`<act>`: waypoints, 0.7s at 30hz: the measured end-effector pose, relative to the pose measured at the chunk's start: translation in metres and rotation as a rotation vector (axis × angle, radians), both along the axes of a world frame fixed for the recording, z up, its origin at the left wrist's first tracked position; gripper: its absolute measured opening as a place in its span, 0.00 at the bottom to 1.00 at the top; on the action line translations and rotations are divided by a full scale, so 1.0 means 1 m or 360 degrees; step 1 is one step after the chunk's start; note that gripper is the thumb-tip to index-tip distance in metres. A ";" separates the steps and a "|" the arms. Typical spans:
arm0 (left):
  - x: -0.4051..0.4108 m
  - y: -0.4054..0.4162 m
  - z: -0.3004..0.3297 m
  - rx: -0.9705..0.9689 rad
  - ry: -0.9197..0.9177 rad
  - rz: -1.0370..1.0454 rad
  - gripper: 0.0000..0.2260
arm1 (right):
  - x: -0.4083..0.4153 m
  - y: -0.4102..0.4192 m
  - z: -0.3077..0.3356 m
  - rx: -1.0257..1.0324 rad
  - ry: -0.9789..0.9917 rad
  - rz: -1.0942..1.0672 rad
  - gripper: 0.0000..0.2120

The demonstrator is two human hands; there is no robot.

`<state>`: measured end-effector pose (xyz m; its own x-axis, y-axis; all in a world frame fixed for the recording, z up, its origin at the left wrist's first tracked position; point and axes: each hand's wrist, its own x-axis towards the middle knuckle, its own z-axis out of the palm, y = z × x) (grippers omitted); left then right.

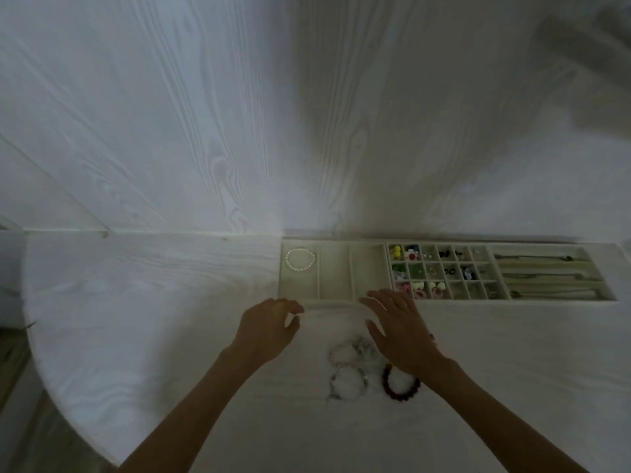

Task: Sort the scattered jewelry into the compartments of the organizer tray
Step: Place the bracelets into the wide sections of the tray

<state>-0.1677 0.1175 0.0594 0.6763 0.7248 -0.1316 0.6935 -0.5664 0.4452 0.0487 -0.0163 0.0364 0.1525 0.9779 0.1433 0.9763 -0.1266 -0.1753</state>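
I have both hands low over the tabletop (170, 285), just in front of the organizer tray (341, 303); my left hand (269, 327) has its fingers loosely curled and holds nothing that I can make out; my right hand (397, 327) is spread with straight fingers, empty, its tips reaching the tray's near rim.

The loose jewelry lies between and below my wrists: a pale beaded bracelet (343, 351), another pale bracelet (348, 382) touching it on the near side, and a dark red beaded bracelet (401, 384) partly under my right wrist.

In the tray, a pearl bracelet (300, 259) sits alone in the leftmost large compartment; the two large compartments beside it look empty; the small cells in the middle hold coloured pieces, and the long slots at the right hold chains.

I judge these bracelets light, limp and probably elastic; the round beads will roll and slip under a flat touch; the two pale ones may snag each other. I would pinch one strand between thumb and forefinger at its outer edge, lift it clear, then lower it into a large compartment.
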 end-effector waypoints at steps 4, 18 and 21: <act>0.006 -0.034 -0.005 -0.0185 0.0136 0.0066 0.13 | 0.005 -0.036 -0.005 -0.0152 0.0235 -0.0120 0.20; 0.037 -0.091 -0.037 -0.0591 0.0158 0.0502 0.17 | 0.011 -0.091 -0.029 -0.0631 0.0323 0.0235 0.33; 0.043 -0.092 -0.039 -0.0545 0.0165 0.0642 0.14 | 0.018 -0.097 -0.033 -0.0526 0.0452 0.0269 0.31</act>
<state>-0.1252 0.0254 0.0207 0.3241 0.8282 -0.4572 0.8762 -0.0806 0.4752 0.0665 -0.1128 0.0030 -0.0247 0.9785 -0.2046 0.9072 -0.0641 -0.4158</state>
